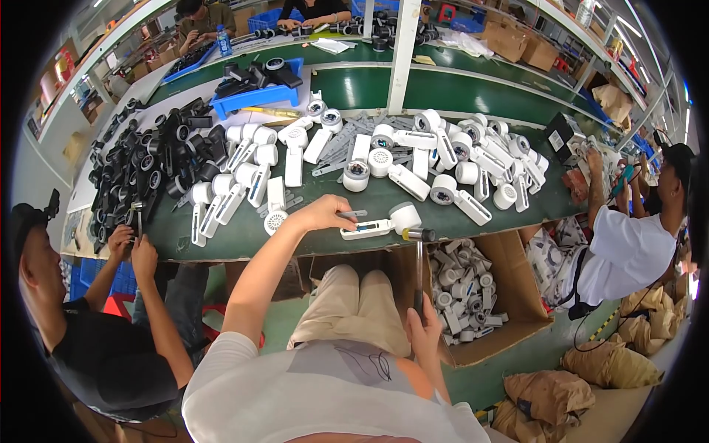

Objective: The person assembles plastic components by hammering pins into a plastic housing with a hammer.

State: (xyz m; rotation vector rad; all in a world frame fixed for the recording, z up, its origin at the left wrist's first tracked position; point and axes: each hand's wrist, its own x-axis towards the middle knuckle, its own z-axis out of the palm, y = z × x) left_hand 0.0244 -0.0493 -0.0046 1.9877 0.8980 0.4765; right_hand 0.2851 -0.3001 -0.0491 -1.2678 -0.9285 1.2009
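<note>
My left hand is closed at the table's front edge, pinching a thin grey plastic strip. Just under that strip lies a white handheld fan, its round head to the right and a long slot along its handle. My right hand is wrapped round the dark grip of a small hammer. The hammer's head, with a yellowish end and a dark end, is beside the fan's round head; whether they touch I cannot tell. More grey strips lie in a loose pile farther back.
Many white fans crowd the green table, with black ones at the left. A cardboard box of white fans stands below on the right. A blue tray sits at the back. Co-workers are at both sides and beyond.
</note>
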